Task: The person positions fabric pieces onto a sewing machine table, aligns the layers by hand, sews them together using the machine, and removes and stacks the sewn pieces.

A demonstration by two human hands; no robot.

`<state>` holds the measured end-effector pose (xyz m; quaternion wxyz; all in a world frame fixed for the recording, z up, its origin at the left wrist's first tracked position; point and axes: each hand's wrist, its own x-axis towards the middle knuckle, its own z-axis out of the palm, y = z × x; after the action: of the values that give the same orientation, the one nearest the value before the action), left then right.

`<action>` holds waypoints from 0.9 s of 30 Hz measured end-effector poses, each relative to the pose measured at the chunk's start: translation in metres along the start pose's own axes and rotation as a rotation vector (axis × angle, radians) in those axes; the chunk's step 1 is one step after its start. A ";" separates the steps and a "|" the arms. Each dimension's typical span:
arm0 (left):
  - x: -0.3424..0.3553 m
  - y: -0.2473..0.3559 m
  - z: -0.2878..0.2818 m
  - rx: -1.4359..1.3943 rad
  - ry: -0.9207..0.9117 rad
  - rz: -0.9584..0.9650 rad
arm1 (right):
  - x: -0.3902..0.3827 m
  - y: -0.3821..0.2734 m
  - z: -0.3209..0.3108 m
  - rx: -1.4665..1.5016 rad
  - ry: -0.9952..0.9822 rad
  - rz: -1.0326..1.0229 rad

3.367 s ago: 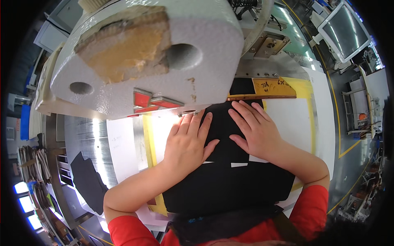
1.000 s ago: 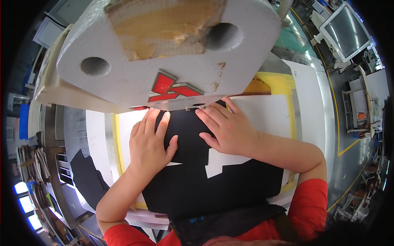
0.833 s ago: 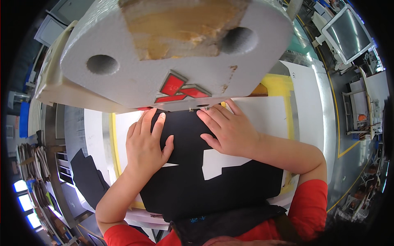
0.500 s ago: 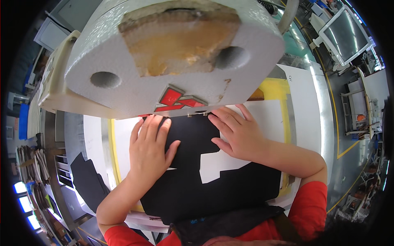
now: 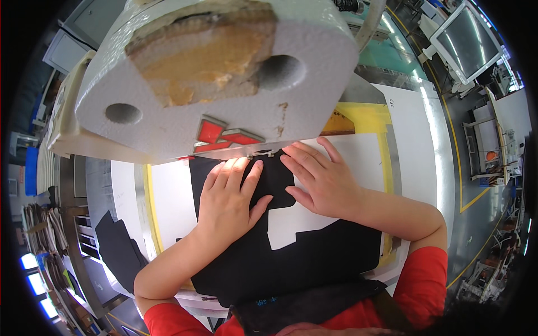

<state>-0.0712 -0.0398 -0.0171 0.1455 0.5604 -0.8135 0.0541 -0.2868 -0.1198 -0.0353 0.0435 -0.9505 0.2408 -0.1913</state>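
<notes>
Black cloth (image 5: 330,255) is touched by the flat, spread left hand (image 5: 230,201) and right hand (image 5: 329,182); the machine (image 5: 314,92) is marked with a red badge (image 5: 209,132), the apron (image 5: 314,297) with blue writing (image 5: 266,301).

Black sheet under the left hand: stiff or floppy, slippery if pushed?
Probably thin and light: the black sheet lies flat under the left hand, with little visible thickness. Likely bendable but not very limp, as its edges look crisp and few wrinkles show. It may slide rather than roll, being flat on the smooth-looking white surface.
</notes>
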 end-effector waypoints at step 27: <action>0.002 0.010 -0.011 -0.027 -0.029 -0.092 | 0.007 -0.002 -0.006 0.135 0.064 -0.051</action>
<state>-0.0798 -0.0356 -0.0054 0.1435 0.5961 -0.7895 0.0284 -0.2826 -0.1209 -0.0275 0.0948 -0.9446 0.2044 -0.2386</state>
